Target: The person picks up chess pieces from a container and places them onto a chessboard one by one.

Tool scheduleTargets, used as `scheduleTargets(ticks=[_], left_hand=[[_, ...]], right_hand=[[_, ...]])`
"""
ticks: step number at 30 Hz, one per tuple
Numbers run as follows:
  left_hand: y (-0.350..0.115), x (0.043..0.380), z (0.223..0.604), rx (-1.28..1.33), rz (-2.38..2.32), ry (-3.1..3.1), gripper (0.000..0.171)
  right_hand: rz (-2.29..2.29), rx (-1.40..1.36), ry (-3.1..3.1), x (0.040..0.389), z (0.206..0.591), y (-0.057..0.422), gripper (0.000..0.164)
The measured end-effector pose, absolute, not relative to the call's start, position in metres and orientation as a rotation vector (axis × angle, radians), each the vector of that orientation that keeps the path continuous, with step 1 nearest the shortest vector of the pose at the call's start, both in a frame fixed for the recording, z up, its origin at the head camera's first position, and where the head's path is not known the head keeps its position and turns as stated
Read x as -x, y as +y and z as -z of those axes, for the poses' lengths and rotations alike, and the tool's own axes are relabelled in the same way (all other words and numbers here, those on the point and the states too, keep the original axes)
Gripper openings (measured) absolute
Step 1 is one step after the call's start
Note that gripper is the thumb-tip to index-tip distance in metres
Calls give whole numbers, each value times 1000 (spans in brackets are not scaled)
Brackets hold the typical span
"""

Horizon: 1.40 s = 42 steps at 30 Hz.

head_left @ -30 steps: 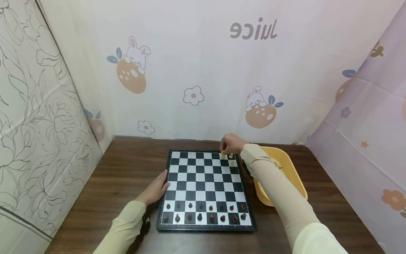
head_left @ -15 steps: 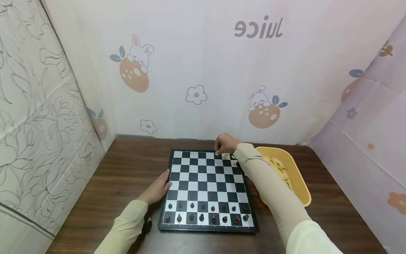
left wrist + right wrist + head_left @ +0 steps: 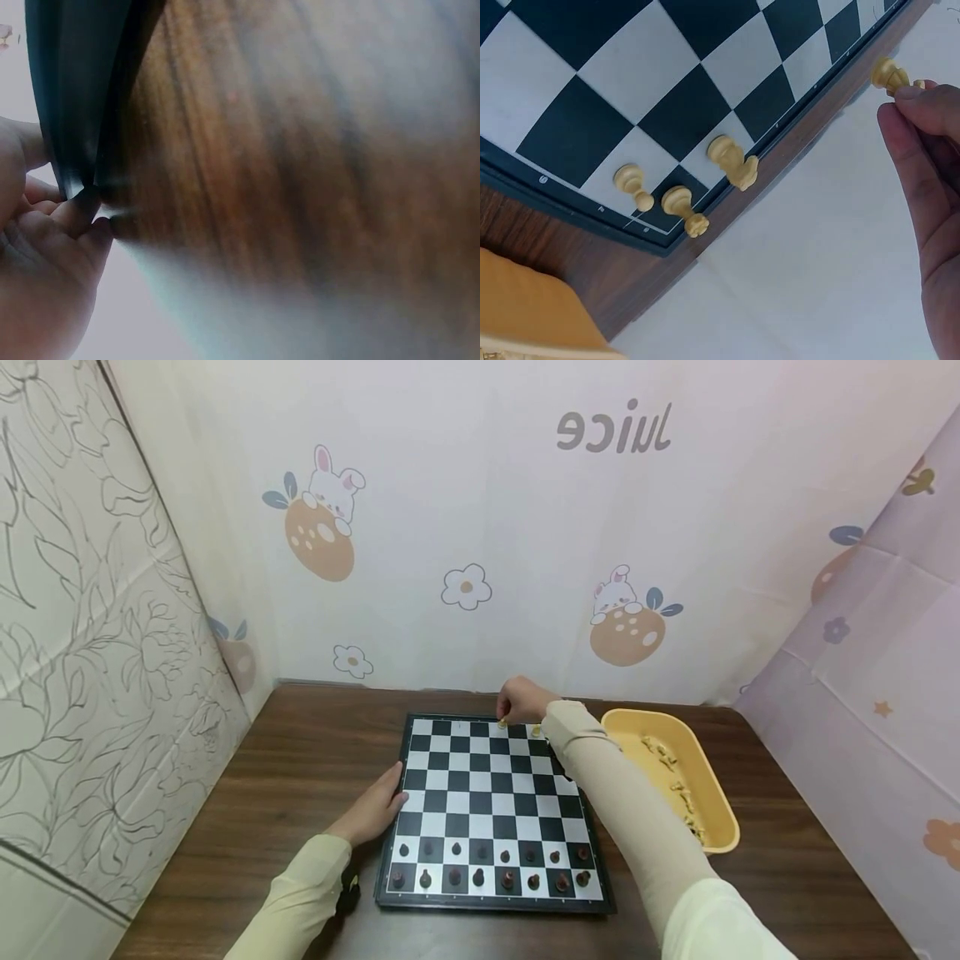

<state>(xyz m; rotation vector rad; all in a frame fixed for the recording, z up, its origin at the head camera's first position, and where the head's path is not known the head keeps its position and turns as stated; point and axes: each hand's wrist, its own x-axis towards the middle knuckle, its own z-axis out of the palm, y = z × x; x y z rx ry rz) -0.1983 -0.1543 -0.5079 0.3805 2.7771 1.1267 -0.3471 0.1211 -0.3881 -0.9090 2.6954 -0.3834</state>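
My left hand (image 3: 372,806) grips the left edge of a black-and-white chessboard (image 3: 480,781). In the left wrist view its fingers (image 3: 79,214) curl at the board's dark rim. Over the far edge, my right hand (image 3: 527,700) pinches a pale yellow chess piece (image 3: 887,73) between thumb and fingertips. Fingers cover its top, so its kind is unclear. At the far right corner in the right wrist view stand a yellow rook (image 3: 679,204), a knight (image 3: 733,161) and a pawn (image 3: 631,182). Dark chess pieces (image 3: 478,877) fill the two near rows.
A yellow plastic basket (image 3: 716,793) stands right of the board, with several yellow pieces (image 3: 681,793) lying inside. The brown wooden table (image 3: 322,735) meets a printed curtain (image 3: 405,527) at the back. My right sleeve (image 3: 622,810) crosses between board and basket.
My right hand has moved left along the board's far edge with the pinched piece, leaving the knight standing behind. More of the basket shows. My left hand stays at the board's edge.
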Motion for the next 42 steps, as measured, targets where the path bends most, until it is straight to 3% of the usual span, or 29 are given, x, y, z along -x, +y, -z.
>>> scheduleTargets(ticks=[31,42], left_hand=[[-157,200,512,-380,-1147,2797,60],[-153,198,514,-407,-1171,2800,59]], right_hand=[[391,1055,2711,356,399,56,5],[354,1098,2718,358,414,43,12]])
